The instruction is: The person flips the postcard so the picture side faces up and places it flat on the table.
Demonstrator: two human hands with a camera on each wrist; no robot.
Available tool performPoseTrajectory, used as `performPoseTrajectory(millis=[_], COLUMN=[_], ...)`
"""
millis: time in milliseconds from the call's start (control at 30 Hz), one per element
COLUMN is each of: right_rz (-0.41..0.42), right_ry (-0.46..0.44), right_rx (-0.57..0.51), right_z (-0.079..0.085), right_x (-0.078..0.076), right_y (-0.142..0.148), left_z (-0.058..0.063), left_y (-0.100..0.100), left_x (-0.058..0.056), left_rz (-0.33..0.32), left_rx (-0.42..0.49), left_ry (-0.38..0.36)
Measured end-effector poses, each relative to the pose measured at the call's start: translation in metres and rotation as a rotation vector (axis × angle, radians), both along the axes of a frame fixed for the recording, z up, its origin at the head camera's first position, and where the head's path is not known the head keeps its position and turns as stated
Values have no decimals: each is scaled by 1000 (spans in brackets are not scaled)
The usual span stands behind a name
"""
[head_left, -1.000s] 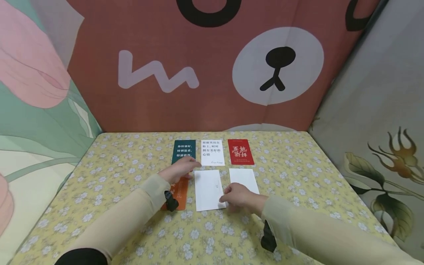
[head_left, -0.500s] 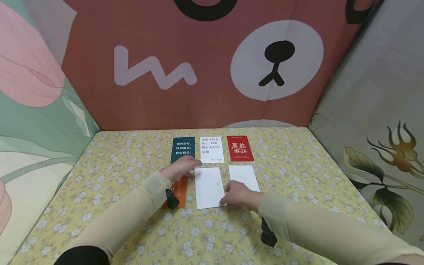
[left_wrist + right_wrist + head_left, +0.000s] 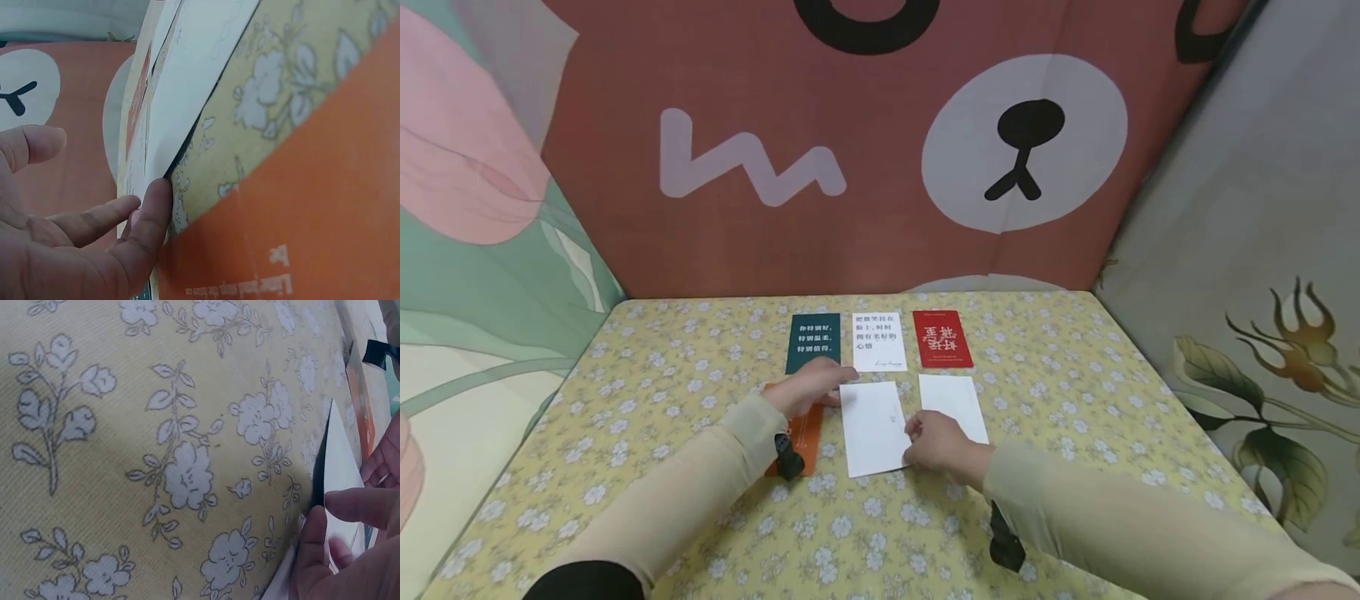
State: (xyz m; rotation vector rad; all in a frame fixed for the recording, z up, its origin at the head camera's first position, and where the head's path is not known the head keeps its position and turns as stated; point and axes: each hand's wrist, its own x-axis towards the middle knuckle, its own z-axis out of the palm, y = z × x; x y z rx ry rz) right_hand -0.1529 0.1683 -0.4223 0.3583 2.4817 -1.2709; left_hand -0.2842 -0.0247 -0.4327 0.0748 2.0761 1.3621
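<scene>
A blank-looking white card (image 3: 872, 429) with a tiny mark lies in the middle of the front row. My right hand (image 3: 946, 446) pinches its lower right edge between thumb and finger. In the right wrist view a dark gap shows under that card's edge (image 3: 340, 456). At its upper left corner is my left hand (image 3: 811, 386), fingertips touching the edge and thumb held apart, as the left wrist view shows. Beneath the left wrist lies an orange card (image 3: 805, 437), partly hidden. Another white card (image 3: 951, 396) lies partly behind the right hand.
Behind, in a row, lie a dark green card (image 3: 812, 337), a white card with printed text (image 3: 880, 342) and a red card (image 3: 943, 339). The table has a yellow floral cloth (image 3: 850, 542). A brown printed backdrop (image 3: 760, 250) rises at its far edge.
The head view has shifted slightly. My right fingertips have edged a little to the right with the card's lower right side, which now looks slightly raised. My left hand stays at the upper left corner.
</scene>
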Motion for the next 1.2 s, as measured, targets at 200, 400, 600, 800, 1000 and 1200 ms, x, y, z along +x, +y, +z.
performPoseTrajectory(millis=[200,400,600,800,1000,1200], right_rz=[-11,-46,-36,106,258,337], right_ry=[11,2,71,230,357,453], right_rx=[-63,-155,-151,28,149,210], right_z=[0,3,7,10,10,11], right_x=[2,1,0,1,3,4], right_y=[3,4,8,9,10,14], left_z=[-1,-9,-14,-15,-17,-17], left_y=[-4,-6,-9,-10,-15,-18], left_x=[1,-2,-6,-8,-10,-10], left_rz=[23,99,177,228,261,254], left_rx=[52,116,129,150,224,280], left_ry=[5,36,86,77,42,17])
